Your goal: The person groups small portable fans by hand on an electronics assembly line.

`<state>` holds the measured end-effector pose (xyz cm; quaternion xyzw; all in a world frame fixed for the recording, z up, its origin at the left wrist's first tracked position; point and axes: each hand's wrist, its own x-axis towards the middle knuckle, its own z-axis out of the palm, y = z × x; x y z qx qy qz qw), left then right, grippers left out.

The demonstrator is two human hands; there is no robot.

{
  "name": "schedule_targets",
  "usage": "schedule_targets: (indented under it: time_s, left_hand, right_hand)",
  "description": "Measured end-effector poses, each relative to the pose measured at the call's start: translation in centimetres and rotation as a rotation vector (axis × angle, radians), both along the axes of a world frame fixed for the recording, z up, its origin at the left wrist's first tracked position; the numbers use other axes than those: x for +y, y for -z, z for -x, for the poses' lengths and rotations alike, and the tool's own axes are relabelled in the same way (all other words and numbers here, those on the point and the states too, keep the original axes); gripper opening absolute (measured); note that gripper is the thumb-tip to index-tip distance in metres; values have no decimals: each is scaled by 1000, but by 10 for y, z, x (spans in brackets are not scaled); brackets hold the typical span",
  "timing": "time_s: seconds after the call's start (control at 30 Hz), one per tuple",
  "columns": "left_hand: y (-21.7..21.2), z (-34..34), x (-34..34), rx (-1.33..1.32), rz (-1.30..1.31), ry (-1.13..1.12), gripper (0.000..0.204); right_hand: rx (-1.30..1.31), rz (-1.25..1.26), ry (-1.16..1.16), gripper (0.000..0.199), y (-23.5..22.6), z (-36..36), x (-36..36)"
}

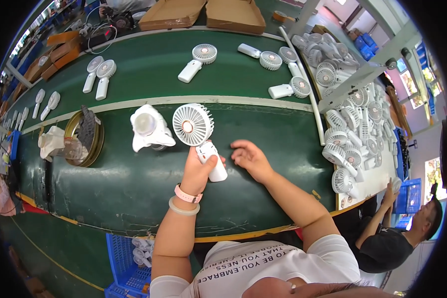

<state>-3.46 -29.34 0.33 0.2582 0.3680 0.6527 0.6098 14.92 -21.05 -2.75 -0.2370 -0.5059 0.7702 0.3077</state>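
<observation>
A white handheld fan is upright and slightly tilted over the green bench, my left hand wrapped round its handle with the thumb on the front. Its round grille stands above the hand and has a copper-coloured centre. To the right of the handle, my right hand hovers with loosely bent fingers apart and nothing in them. Left of the fan's head stands a container draped in white cloth; what is under the cloth is partly hidden.
Several white fans lie on the green belt behind a pale rail. Many more are heaped on the right-hand table. A round gold tin holds dark cloth at left. A blue crate sits below; a co-worker is at right.
</observation>
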Motion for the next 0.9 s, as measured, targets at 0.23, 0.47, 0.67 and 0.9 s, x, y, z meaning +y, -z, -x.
schedule_targets:
  time_s: [0.23,0.47,0.67,0.9]
  left_hand:
    - [-1,-14,8,-169,14,8,39]
    - [-20,-64,29,-133,73,5,33]
    - [3,-70,55,-106,71,-97,32]
    - [6,-65,54,-139,92,-18,33]
  right_hand:
    - [-124,-92,126,46,-14,-51,9]
    - [-1061,-1141,779,51,-16,-73,176]
    - [-1385,-1115,826,33,-18,-22,196]
    - [-1332,-1057,806,32,-23,-48,201]
